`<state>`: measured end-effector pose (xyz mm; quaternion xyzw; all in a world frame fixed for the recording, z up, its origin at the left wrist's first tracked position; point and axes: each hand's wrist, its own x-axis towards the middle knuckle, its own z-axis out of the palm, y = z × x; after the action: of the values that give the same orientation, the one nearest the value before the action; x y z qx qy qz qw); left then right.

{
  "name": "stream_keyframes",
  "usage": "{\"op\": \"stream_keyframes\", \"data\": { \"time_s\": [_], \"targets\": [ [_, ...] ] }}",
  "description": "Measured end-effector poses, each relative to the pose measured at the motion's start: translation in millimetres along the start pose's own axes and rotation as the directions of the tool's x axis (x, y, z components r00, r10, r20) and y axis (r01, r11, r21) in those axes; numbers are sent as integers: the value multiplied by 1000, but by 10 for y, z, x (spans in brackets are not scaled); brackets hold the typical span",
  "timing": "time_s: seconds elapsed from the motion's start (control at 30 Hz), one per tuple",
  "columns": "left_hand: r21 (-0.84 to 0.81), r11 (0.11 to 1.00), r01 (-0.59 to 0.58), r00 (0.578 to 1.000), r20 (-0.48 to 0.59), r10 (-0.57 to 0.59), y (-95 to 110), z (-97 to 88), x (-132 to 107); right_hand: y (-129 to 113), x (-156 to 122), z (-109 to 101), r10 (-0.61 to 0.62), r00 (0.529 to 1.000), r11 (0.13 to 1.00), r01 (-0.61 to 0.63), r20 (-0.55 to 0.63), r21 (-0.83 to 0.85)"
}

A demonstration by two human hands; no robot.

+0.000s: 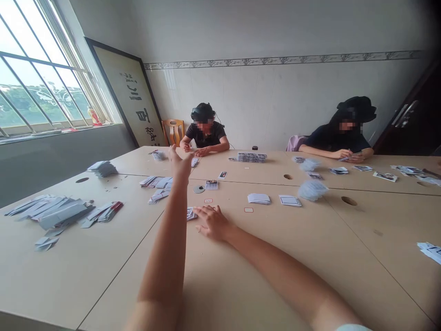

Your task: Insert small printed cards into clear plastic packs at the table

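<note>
My left hand (179,164) is stretched far out over the beige table (241,276), raised above it with its fingers apart and nothing in it. Below it lie fanned white cards (156,182) and a round grey disc (199,189). My right hand (212,222) rests palm down on the table, fingers spread flat, touching a small stack of printed cards (190,214) at its left side. A few small red-edged cards (248,209) lie just beyond it.
Two people sit across the table handling cards. Piles of white cards and sleeves (55,210) lie at the left, more stacks (251,157) at the far middle and right. Cable holes (348,201) dot the tabletop. A window, a framed board and a chair stand at the left rear.
</note>
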<state>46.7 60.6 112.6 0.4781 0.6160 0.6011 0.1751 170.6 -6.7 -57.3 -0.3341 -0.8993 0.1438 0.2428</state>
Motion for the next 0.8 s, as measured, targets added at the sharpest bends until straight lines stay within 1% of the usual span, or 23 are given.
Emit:
{"op": "stream_keyframes", "data": {
  "time_s": [0.07,0.17,0.27,0.37,0.43,0.53,0.7,0.8],
  "targets": [
    [-119,990,75,996,-34,-80,29,-191,54,-24,-6,1,-57,997,998,57,58,9],
    [-277,946,166,981,-47,-186,42,-452,119,-45,-3,-9,-80,989,997,78,123,17],
    [-388,903,183,972,-66,-225,59,-656,155,-49,3,-25,-75,981,997,71,180,28],
    [-453,878,153,972,-92,-217,79,-797,166,-47,6,-33,-65,976,998,59,207,36],
    [-473,871,130,973,-106,-203,89,-857,164,-47,5,-32,-64,978,998,58,199,38],
    [-493,863,114,976,-105,-189,107,-906,152,-45,-1,-22,-59,987,998,54,151,36],
    [-575,813,91,973,-121,-195,175,-934,77,-10,-4,32,-59,995,998,58,79,25],
    [-597,800,57,980,-120,-160,233,-937,4,21,7,74,-68,996,998,67,57,11]
  ]
}}
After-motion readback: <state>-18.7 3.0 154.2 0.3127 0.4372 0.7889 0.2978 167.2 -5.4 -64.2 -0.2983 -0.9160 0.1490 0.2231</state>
